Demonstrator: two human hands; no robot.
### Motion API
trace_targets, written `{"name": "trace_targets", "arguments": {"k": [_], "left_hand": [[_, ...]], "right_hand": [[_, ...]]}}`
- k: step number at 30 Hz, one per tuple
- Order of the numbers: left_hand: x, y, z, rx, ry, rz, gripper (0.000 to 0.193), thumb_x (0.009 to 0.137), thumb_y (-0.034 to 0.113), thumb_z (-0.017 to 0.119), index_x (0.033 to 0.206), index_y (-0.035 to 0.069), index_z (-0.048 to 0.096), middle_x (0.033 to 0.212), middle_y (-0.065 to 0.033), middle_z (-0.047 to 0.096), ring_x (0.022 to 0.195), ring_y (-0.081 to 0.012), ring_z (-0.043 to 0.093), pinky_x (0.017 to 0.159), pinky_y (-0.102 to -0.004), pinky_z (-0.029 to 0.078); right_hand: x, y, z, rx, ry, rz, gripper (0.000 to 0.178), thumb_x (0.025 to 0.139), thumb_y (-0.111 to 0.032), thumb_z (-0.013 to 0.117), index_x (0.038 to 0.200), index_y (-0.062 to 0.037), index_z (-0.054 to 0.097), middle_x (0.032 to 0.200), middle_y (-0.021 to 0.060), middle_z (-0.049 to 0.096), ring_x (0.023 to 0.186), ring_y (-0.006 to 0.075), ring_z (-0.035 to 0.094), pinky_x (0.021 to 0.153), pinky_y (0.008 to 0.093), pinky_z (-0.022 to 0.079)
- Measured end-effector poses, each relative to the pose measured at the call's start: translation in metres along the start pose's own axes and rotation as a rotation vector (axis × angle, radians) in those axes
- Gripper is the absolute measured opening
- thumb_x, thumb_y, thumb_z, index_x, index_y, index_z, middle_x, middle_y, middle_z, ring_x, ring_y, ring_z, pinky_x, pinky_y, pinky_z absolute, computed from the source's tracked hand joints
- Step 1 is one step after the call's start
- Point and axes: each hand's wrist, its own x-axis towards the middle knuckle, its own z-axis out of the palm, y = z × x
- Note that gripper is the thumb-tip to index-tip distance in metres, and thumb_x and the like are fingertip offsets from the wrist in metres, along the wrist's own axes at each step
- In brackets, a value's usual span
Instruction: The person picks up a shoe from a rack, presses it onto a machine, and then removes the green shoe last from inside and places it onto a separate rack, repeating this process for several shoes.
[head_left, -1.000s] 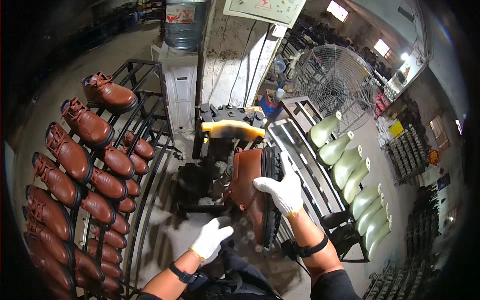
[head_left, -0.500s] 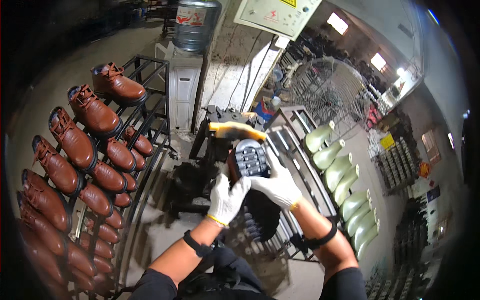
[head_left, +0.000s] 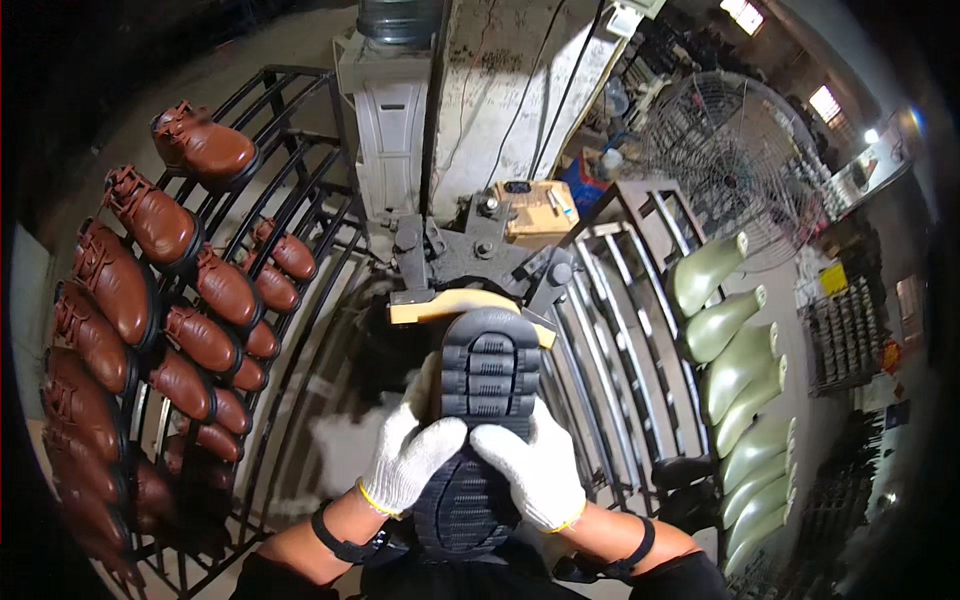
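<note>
A shoe (head_left: 488, 385) with a black ridged sole is held between my gloved hands, sole facing up. Its upper is mostly hidden beneath. My left hand (head_left: 412, 450) is closed around the shoe's left side, thumb lying on the middle of the sole. On the other side my right hand (head_left: 535, 460) grips it the same way, the two thumbs almost meeting. The far end of the sole overlaps a curved yellow pad (head_left: 455, 301) on a dark metal machine (head_left: 478, 243); whether they touch I cannot tell.
At left, a black rack (head_left: 300, 140) carries rows of brown lace-up shoes (head_left: 210, 150). Pale green shoe lasts (head_left: 725, 325) line a metal rack (head_left: 630, 350) at right. Behind are a cardboard box (head_left: 537, 208), a water dispenser (head_left: 392, 120), a pillar (head_left: 500, 110) and a large fan (head_left: 730, 170).
The shoe has been brought into line with my body, its sole now squarely upward. My right hand has slid back from the far end to the shoe's middle. The whole view has shifted.
</note>
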Motion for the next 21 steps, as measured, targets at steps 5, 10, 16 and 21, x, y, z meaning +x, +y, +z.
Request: {"name": "trace_targets", "arguments": {"k": [5, 10, 16, 21], "left_hand": [[0.001, -0.002, 0.002, -0.055, 0.009, -0.026, 0.08, 0.101, 0.002, 0.068, 0.169, -0.001, 0.026, 0.16, -0.0089, 0.049, 0.14, -0.016, 0.052, 0.119, -0.034, 0.042], [-0.025, -0.014, -0.006, 0.104, 0.021, -0.01, 0.079, 0.099, -0.001, 0.068, 0.168, 0.002, 0.029, 0.15, -0.0083, 0.056, 0.131, -0.0144, 0.057, 0.112, -0.0309, 0.048], [-0.047, -0.026, -0.001, 0.089, 0.052, -0.059, 0.076, 0.094, 0.003, 0.077, 0.16, 0.0, 0.039, 0.114, -0.0054, 0.075, 0.092, -0.0136, 0.072, 0.089, -0.0296, 0.06], [-0.086, -0.016, 0.005, 0.839, 0.063, -0.014, 0.072, 0.093, 0.019, 0.077, 0.152, -0.008, 0.045, 0.089, -0.011, 0.077, 0.077, -0.0234, 0.073, 0.076, -0.0395, 0.059]], "right_hand": [[-0.013, 0.019, 0.001, 0.222, 0.045, 0.01, 0.055, 0.098, -0.005, 0.074, 0.151, -0.0011, 0.056, 0.132, 0.0071, 0.072, 0.117, 0.0128, 0.066, 0.106, 0.0318, 0.052], [-0.034, 0.053, 0.002, 0.117, 0.061, -0.111, 0.033, 0.1, -0.006, 0.07, 0.133, -0.0011, 0.068, 0.122, 0.0071, 0.075, 0.111, 0.0123, 0.068, 0.099, 0.0304, 0.054], [-0.034, 0.114, -0.013, -0.649, 0.227, -0.6, 0.023, 0.105, -0.015, 0.059, 0.11, -0.0007, 0.076, 0.106, 0.0119, 0.077, 0.102, 0.0244, 0.07, 0.095, 0.0366, 0.054], [-0.035, 0.121, 0.003, 0.098, 0.322, -0.407, 0.028, 0.11, -0.019, 0.055, 0.113, 0.0018, 0.074, 0.109, 0.0087, 0.075, 0.101, 0.0185, 0.067, 0.093, 0.0359, 0.054]]}}
